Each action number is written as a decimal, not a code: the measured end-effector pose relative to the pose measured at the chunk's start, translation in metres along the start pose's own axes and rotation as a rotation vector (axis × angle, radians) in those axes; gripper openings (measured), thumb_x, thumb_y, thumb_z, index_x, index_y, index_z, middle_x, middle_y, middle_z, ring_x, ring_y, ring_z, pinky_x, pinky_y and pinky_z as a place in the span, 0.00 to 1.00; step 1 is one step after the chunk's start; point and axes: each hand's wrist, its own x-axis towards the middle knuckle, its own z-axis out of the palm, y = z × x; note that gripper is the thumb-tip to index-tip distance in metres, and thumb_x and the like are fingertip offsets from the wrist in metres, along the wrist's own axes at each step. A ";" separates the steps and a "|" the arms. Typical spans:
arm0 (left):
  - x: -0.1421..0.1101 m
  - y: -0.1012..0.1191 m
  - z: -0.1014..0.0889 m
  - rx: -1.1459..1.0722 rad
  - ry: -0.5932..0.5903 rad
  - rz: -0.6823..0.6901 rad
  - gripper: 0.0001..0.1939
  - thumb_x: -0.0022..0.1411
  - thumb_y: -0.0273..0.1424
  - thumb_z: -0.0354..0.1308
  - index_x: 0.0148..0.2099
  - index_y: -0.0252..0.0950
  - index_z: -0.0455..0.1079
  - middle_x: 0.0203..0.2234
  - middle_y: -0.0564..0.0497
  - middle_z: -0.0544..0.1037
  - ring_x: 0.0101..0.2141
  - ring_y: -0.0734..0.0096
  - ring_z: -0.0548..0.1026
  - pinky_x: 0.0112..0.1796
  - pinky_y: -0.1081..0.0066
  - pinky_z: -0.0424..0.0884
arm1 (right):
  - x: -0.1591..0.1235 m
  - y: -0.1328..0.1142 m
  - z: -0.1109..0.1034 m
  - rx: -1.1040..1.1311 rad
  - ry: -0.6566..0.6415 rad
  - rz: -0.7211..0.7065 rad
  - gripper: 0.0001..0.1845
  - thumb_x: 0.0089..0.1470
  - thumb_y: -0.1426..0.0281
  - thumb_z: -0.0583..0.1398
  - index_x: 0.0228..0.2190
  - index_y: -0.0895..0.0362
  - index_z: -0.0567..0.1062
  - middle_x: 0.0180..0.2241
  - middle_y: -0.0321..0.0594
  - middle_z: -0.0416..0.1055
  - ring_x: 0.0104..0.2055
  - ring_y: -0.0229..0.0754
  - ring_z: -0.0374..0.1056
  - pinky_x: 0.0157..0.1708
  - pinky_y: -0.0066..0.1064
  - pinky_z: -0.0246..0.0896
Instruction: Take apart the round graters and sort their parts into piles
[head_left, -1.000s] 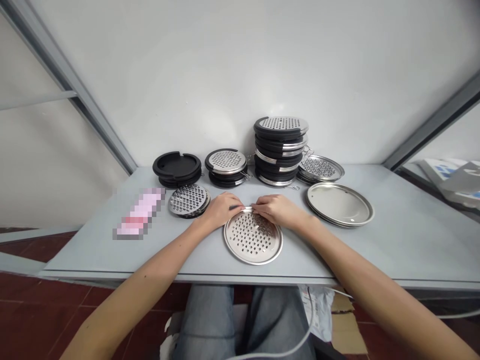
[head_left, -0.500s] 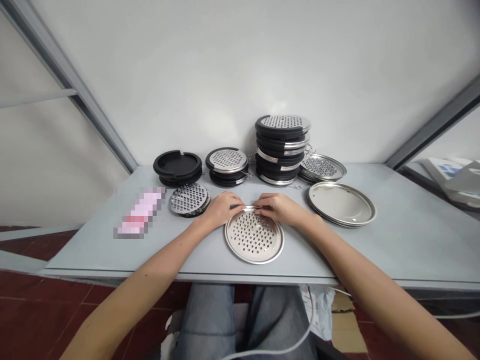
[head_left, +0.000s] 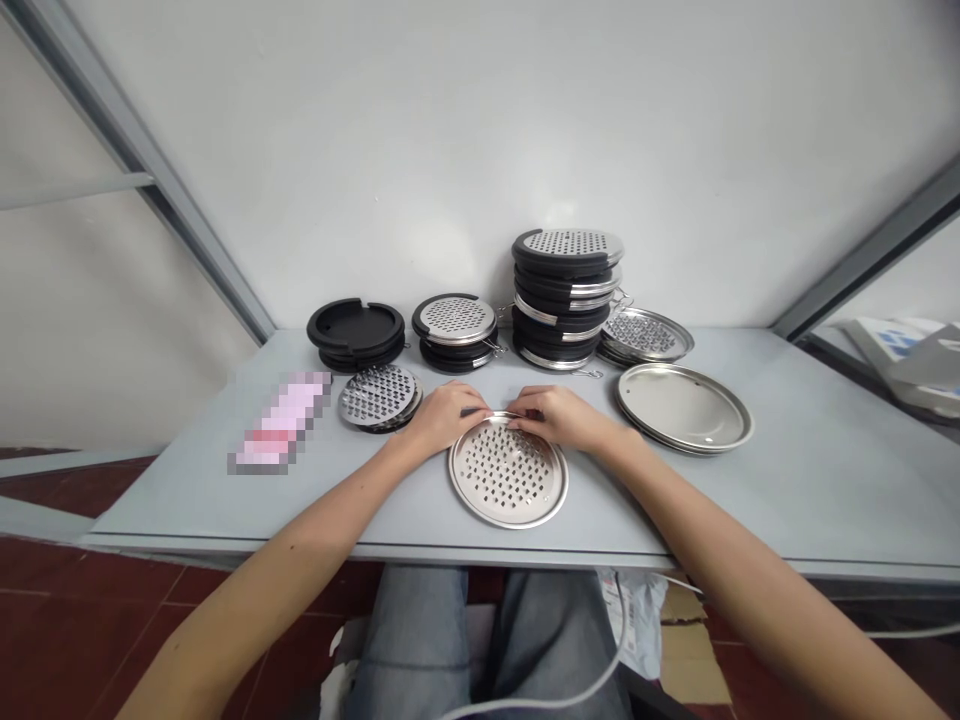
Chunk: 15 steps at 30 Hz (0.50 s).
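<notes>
The pale wall (head_left: 450, 130) fills the upper half of the frame and bounds movement at the back. Below it the grey table (head_left: 810, 490) spans the frame, its front edge running just under the plate in hand; lateral room seems better than room toward the viewer, widening at lower left and lower right. The tall stack of black-and-metal graters (head_left: 562, 310), upper centre-right, looks the easiest to topple. The shallow metal plates (head_left: 682, 405), right of centre, limit the right forearm's swing.

At lower centre, near the front edge, lies the perforated metal plate (head_left: 510, 475), hole pattern upward. I judge it light, stiff and not fragile, though its smooth metal may slip and its holes may be sharp; the raised rim looks the safest place to take hold. The small perforated discs (head_left: 379, 398), left of centre, sit just beside the left wrist.

The right hand (head_left: 553, 412) has bent fingers at the far rim; whether they pinch it, I cannot tell. The left hand (head_left: 445, 412) meets that rim too, thumb and fingers apparently closed around a slim dark piece (head_left: 471, 411).
</notes>
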 end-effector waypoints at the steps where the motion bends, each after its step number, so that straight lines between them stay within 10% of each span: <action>1: 0.000 0.000 0.000 0.001 -0.002 -0.002 0.08 0.61 0.33 0.58 0.36 0.38 0.78 0.34 0.50 0.79 0.39 0.66 0.73 0.43 0.68 0.68 | 0.000 -0.001 0.000 -0.019 -0.002 -0.007 0.15 0.59 0.62 0.56 0.40 0.57 0.78 0.33 0.43 0.72 0.32 0.38 0.67 0.33 0.27 0.57; 15: 0.001 0.000 0.000 0.007 0.005 0.017 0.07 0.61 0.32 0.59 0.35 0.37 0.78 0.34 0.50 0.79 0.39 0.65 0.74 0.43 0.68 0.68 | 0.000 -0.001 0.000 -0.094 -0.030 -0.038 0.13 0.59 0.66 0.55 0.40 0.58 0.76 0.35 0.45 0.73 0.35 0.41 0.68 0.35 0.28 0.58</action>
